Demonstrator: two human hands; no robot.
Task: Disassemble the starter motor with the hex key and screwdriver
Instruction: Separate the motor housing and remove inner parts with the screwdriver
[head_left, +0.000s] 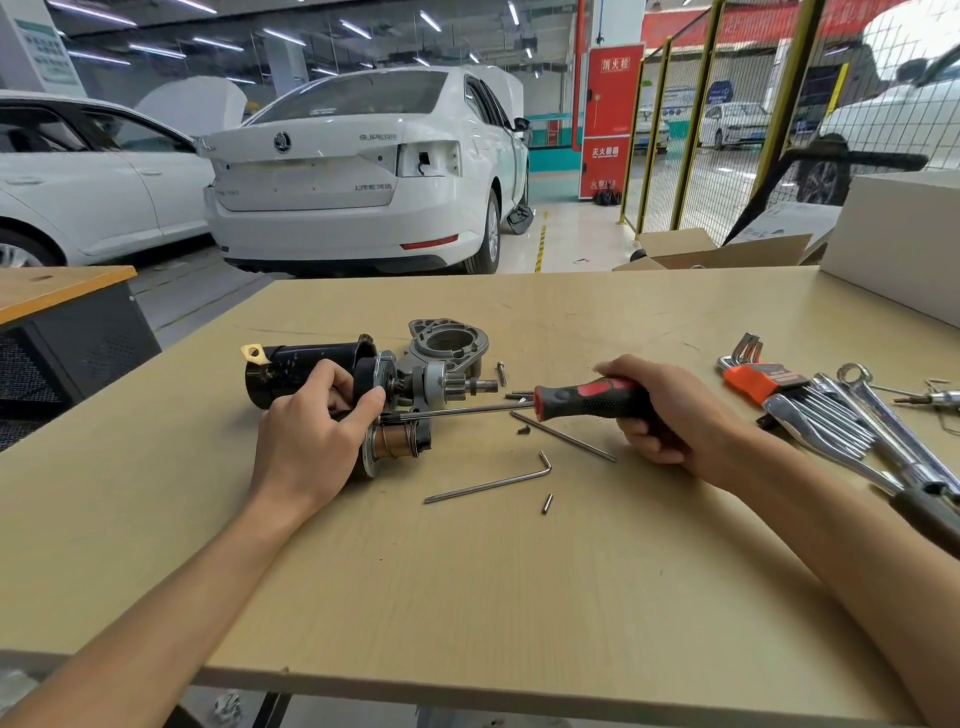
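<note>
Table (519, 597): light wood top, carrying all parts and tools.

Motor (291, 371): lies on its side at the left-centre of the table, black body to the left, pinion shaft pointing right. A second cylinder with a copper winding (395, 441) sits on its near side, touching it.

Housing (449, 345): grey cast end piece, detached, lying just beyond the motor's shaft end.

Wrenches (852, 415): a fanned chrome set at the right edge of the table, with a hex key set (753, 371) in an orange holder just to its left.

Left hand (311, 436): on the near side of the motor, fingers curled over the body and thumb pressed at the flange; it grips the motor.

Right hand (670, 410): well right of the motor, fingers wrapped round the screwdriver (587, 397) handle. The shaft runs left, nearly level, its tip at the joint beside the left thumb.

Hex key (488, 483): loose, L-shaped, flat on the table near of the screwdriver, between the two hands. A second long key (563, 436) lies just under the screwdriver handle.

Bolts: one (501, 373) right of the housing, one small pin (547, 503) near the hex key.
</note>
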